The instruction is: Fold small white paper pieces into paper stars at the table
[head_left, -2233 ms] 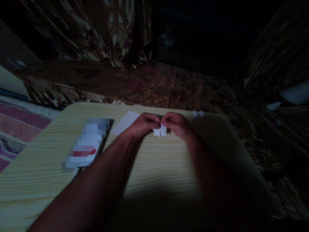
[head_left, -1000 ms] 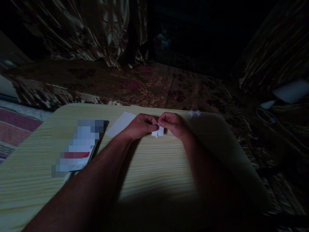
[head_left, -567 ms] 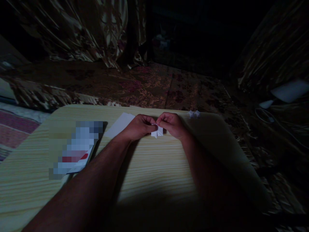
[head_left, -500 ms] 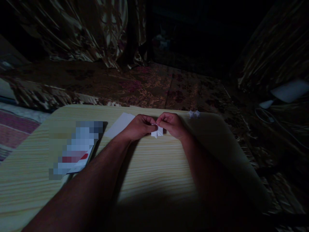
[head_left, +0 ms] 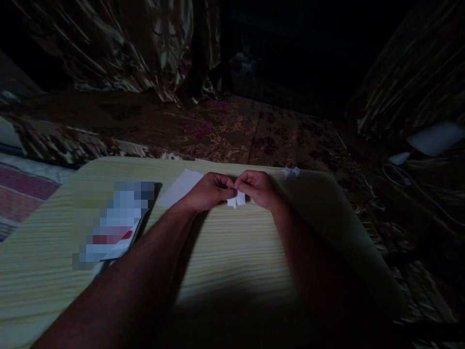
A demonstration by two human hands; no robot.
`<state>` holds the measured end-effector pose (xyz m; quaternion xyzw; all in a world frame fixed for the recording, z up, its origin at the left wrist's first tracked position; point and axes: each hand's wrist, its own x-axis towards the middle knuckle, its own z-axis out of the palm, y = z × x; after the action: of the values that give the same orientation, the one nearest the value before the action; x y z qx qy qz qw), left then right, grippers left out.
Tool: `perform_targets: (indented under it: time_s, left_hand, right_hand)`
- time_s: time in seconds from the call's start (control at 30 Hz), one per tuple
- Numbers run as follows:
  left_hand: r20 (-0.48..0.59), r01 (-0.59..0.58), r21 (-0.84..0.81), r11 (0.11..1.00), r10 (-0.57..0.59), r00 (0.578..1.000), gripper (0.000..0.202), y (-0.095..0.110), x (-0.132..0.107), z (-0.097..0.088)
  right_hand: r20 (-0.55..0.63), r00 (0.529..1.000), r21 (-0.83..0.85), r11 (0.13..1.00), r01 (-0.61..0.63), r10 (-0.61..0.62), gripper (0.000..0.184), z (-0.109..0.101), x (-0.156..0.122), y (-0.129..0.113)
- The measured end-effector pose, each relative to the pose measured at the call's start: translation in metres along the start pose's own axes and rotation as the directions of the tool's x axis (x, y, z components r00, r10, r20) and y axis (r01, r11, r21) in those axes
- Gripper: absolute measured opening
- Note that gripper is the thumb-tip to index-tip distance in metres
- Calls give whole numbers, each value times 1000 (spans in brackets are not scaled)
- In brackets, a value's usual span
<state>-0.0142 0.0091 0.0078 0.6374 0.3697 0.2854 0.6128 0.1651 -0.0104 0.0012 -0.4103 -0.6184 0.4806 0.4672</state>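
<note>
A small piece of folded white paper (head_left: 238, 199) is between my two hands, just above or on the far part of the table. My left hand (head_left: 211, 190) pinches its left and upper side, the thumb lying across it. From the other side my right hand (head_left: 257, 186) grips the upper edge between thumb and fingertips. Both sets of fingertips nearly meet at the paper's top, which they partly cover. Flaps and a crease show along its lower edge. White paper sheets (head_left: 180, 186) lie flat beside my left hand, partly under the wrist.
A pale wood-grain table (head_left: 232, 257) fills the foreground. On its left lies a partly blurred, book-like item (head_left: 121, 245). Two small folded white paper pieces (head_left: 292, 172) sit at the far edge. Beyond is a patterned cloth surface (head_left: 218, 123); at right, a white cable (head_left: 397, 175).
Almost nothing differs. Both hands stay on the folded paper, with only a very slight shift of the right hand's fingers.
</note>
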Motion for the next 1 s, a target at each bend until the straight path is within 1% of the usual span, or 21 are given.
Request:
perform_targets:
  time_s: [0.33, 0.57, 0.77, 1.0]
  left_hand:
    - [12, -20, 10, 1000, 20, 1000, 18, -1, 1, 0]
    - [14, -16, 23, 1000, 15, 1000, 17, 0, 1, 1]
    - [6, -23, 41, 999, 23, 1000, 18, -1, 2, 0]
    - [6, -13, 36, 999, 13, 1000, 20, -1, 2, 0]
  right_hand:
    - [3, 1000, -8, 1000, 1, 0, 16, 0, 0, -2]
    - [10, 999, 3, 999, 33, -34, 15, -1, 0, -2]
    - [-19, 1000, -7, 1000, 8, -8, 13, 0, 1, 1]
    - [-27, 999, -33, 999, -19, 18, 14, 1, 0, 0]
